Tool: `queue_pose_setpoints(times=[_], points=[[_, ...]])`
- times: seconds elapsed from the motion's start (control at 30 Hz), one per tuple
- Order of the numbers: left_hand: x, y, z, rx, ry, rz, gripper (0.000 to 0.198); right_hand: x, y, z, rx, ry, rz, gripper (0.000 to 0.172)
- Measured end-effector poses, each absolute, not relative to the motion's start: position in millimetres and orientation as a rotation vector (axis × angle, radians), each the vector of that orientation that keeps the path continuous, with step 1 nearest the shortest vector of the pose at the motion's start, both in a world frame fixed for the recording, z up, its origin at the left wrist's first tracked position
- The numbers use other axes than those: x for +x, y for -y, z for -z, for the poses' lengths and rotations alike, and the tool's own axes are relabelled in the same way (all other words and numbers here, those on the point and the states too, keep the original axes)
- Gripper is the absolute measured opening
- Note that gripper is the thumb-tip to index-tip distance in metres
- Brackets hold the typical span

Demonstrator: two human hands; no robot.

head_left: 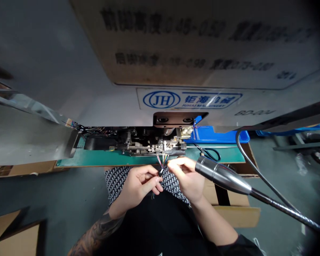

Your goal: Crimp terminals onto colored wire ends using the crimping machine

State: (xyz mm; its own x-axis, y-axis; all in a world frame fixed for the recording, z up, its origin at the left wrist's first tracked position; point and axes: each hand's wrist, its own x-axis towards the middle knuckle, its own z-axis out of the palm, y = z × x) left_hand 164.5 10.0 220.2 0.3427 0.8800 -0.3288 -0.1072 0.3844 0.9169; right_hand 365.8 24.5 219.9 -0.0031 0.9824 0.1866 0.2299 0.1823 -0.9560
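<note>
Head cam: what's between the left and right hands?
In the head view, a bundle of thin multicoloured wires runs between the left hand and right hand, with a small black piece at their fingertips.

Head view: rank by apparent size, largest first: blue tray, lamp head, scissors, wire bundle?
1. Blue tray and lamp head: they look alike, and the lamp's nearness to the camera makes it unsure, so unranked.
2. Scissors.
3. Wire bundle.

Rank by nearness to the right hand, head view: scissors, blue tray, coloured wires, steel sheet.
1. Coloured wires: at the fingertips of the right hand.
2. Scissors: ahead and rightward, on the green mat.
3. Blue tray: just behind the scissors.
4. Steel sheet: far left.
</note>
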Motion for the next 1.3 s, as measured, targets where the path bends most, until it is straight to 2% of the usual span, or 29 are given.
queue_pose_setpoints(times=[0.2,0.47,0.63,0.77,0.87,1.1,1.2,1.3], points=[[166.1,-8.2,-220.0,0.974,-1.013,-0.803,0.021,359.7,-24.7,-220.4,-1.214,1.286,-1.04,0.012],[165.1,-9.3,-222.7,1.013,-0.998,-0.804,0.019,358.7,-22.3,-217.0,-1.236,1.26,-0.992,0.014],[160.6,-9.4,-215.9,1.065,-0.967,-0.883,0.018,352.6,-24.0,-220.1,-1.231,1.115,-1.215,0.026],[158.3,-9.5,-207.7,1.11,-0.969,-0.92,0.015,346.4,-24.7,-221.8,-1.149,0.948,-1.505,0.03],[157.5,-11.0,-205.0,1.186,-0.971,-0.96,0.013,343.9,-22.1,-224.7,-1.115,0.926,-1.58,0.028],[153.8,-13.2,-203.5,1.414,-1.052,-0.987,0.011,345.4,-11.8,-236.7,-1.171,1.188,-1.187,0.004],[153.1,-12.2,-202.0,1.381,-1.032,-0.96,0.016,344.8,-9.6,-238.5,-1.115,1.284,-1.056,0.009],[154.0,-12.2,-202.0,1.373,-1.012,-0.942,0.015,342.6,-10.1,-239.4,-1.142,1.287,-1.046,0.006]])
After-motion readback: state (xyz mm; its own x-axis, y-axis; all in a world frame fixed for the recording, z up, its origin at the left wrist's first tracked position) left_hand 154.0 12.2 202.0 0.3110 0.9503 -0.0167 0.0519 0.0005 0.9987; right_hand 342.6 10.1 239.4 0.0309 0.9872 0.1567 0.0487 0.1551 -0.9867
